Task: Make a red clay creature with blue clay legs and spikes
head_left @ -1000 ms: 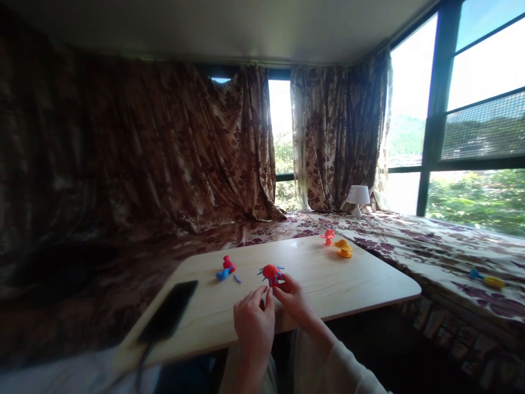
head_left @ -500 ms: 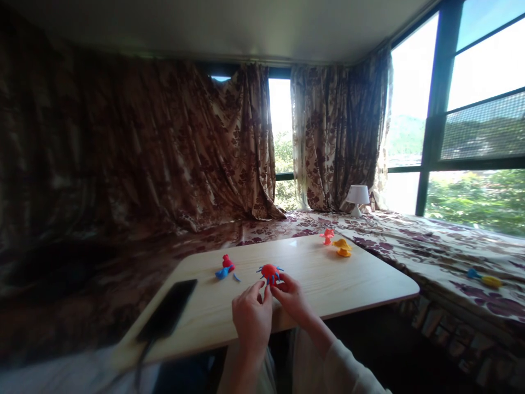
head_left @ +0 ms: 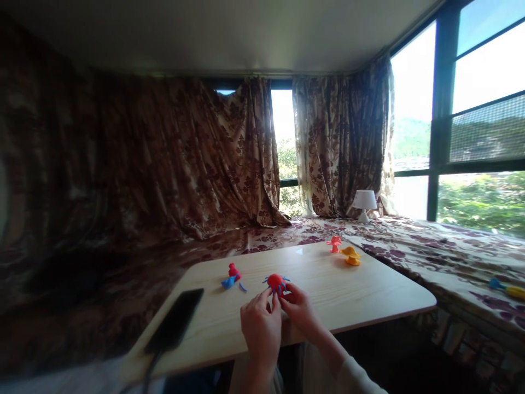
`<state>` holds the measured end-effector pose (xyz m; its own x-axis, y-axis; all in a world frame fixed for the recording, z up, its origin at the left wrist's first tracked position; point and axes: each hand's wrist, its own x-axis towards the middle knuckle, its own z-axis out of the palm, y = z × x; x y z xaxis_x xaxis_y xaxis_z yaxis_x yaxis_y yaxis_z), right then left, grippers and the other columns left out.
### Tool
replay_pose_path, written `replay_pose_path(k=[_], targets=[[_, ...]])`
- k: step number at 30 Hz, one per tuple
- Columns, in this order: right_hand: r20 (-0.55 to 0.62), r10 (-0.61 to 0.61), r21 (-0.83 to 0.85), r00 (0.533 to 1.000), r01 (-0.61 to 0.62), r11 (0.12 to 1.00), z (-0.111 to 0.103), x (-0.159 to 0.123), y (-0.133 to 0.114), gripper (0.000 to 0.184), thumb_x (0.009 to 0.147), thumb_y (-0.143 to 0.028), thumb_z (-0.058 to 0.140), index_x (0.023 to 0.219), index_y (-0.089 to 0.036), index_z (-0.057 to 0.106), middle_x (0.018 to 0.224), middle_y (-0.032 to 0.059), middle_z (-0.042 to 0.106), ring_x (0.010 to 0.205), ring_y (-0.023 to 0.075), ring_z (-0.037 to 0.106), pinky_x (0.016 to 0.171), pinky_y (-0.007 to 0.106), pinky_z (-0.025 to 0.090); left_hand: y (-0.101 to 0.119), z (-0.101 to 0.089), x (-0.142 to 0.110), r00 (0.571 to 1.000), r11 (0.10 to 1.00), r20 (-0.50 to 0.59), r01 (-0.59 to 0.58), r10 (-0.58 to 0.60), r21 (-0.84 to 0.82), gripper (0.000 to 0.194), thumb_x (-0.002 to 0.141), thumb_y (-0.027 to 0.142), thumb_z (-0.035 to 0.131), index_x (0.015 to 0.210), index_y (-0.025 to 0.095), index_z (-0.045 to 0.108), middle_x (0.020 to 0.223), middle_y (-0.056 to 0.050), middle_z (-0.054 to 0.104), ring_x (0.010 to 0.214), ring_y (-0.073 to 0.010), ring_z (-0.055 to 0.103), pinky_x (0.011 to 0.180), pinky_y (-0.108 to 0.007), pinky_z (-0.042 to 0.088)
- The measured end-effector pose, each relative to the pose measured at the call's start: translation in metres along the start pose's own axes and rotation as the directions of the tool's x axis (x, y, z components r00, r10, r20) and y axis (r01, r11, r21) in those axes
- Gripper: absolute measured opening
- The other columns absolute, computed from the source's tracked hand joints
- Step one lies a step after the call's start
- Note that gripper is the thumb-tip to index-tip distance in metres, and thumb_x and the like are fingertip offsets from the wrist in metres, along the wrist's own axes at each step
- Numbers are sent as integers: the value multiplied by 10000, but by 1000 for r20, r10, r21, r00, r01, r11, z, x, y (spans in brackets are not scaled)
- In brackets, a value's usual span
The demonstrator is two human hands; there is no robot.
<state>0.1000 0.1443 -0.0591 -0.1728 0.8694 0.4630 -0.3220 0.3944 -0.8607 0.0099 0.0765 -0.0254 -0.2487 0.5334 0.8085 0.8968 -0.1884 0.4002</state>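
Note:
Above the near part of the table, both my hands hold a small red clay figure (head_left: 276, 282) with several thin blue legs around its body. My left hand (head_left: 261, 318) is closed, its fingertips pinching at the figure's lower left side. From the right, my right hand (head_left: 301, 309) grips the figure with thumb and fingers together. The fingertips hide part of its underside. Left of the hands lie a lump of blue clay (head_left: 228, 282), a crimson clay piece (head_left: 234, 271) and a thin blue strip (head_left: 243, 287).
The pale wooden table (head_left: 328, 290) has a dark tablet-like slab (head_left: 176, 320) with a cable at its left. Pink clay (head_left: 335, 244) and orange-yellow clay (head_left: 350, 256) lie at the far right. A white lamp (head_left: 365, 205) stands beyond, on flowered cloth.
The view has shifted, so the table and everything on it sit slightly lower and further right. Both hands keep hold of the red figure, whose body seems tilted a little differently.

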Motion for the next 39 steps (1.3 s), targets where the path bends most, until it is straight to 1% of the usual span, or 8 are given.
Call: replay_pose_path(k=[5,14,19,22,26,29,35,39], targets=[[29,28,-7,999,-28,1000,0,-2,-4,433,642,-458,775,934,-153,674,679,30,709,598,193,661,553,277,503,0,0,1,1000,1000,-22,-8,8,1,185,800,219,521,825,188,702,649,-38,722,589,-213,659,628,-341,440],[18,35,-9,999,-35,999,1,-2,-9,383,634,-389,781,924,-160,681,748,39,725,632,184,664,572,265,502,-2,3,2,999,1000,-36,-10,10,-8,175,797,192,508,729,182,669,654,-29,710,614,-197,656,651,-330,426],[11,48,-32,999,-48,998,0,-2,-9,296,633,-293,758,881,-156,673,704,9,700,570,146,616,515,233,448,-2,-7,-1,996,1000,-86,-2,0,-13,235,823,279,531,936,147,688,671,-43,717,561,-187,635,629,-322,437],[5,49,-61,999,-49,997,-1,-2,-9,279,658,-274,730,899,-149,668,728,20,704,581,150,614,522,240,441,-2,-15,-6,994,1000,-109,10,-12,-19,241,814,306,558,950,149,680,620,-28,687,544,-188,616,611,-314,432],[-15,78,-56,997,-79,995,-2,-2,-5,282,646,-276,727,886,-149,648,671,18,696,577,167,617,547,267,455,1,-15,-11,999,997,-49,-2,-2,-82,140,819,272,551,812,187,662,634,-7,670,542,-170,596,622,-311,420],[-50,80,-53,996,-82,995,-2,-1,-2,249,623,-266,719,827,-157,626,647,9,680,562,165,608,536,267,450,3,-11,-14,1000,994,11,3,-2,-113,129,822,248,541,787,196,654,648,-2,661,561,-167,596,623,-311,417],[-161,30,-160,986,-56,985,-1,-2,-6,184,623,-242,679,761,-171,580,621,-18,634,506,135,563,475,235,395,-1,-9,-14,999,994,42,23,-19,-103,142,814,241,550,877,178,661,706,-30,651,583,-179,590,620,-321,442],[-151,-7,-194,989,-23,981,0,-2,-6,158,631,-236,661,743,-176,569,656,-19,631,482,116,543,456,225,385,-9,-12,-2,995,995,21,-95,96,-40,271,796,174,551,1056,156,626,899,-92,652,834,-240,620,746,-378,474]])
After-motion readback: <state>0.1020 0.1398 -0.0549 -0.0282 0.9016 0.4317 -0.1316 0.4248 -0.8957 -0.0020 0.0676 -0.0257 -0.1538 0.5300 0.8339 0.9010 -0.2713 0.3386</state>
